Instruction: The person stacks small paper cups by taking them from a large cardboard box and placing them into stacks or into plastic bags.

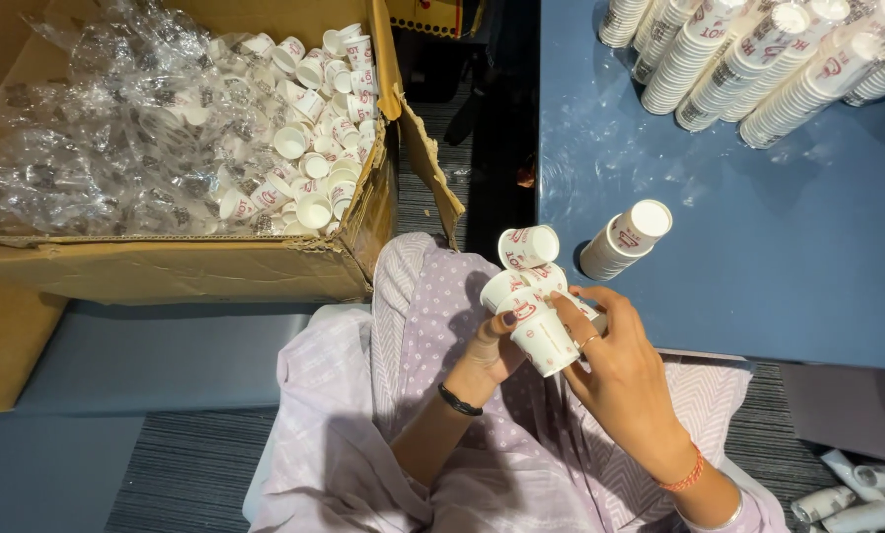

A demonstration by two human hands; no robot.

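The person sits with both hands over the lap, working a small cluster of paper cups [527, 296]. The left hand [490, 347] has its fingers closed around the lower cups, and the right hand [615, 370] has its fingers wrapped on one cup turned on its side. Judging by how things lie, the stacking is partway along: several long nested stacks [758, 59] already rest at the far end of the blue worktop [758, 247], and a short stack [625, 240] lies on its side near the hands. Plenty seems left, since the cardboard box [166, 266] to the left holds many loose cups [314, 128] beside crumpled clear plastic wrap [97, 128]. The floor [186, 464] is dark ribbed carpet
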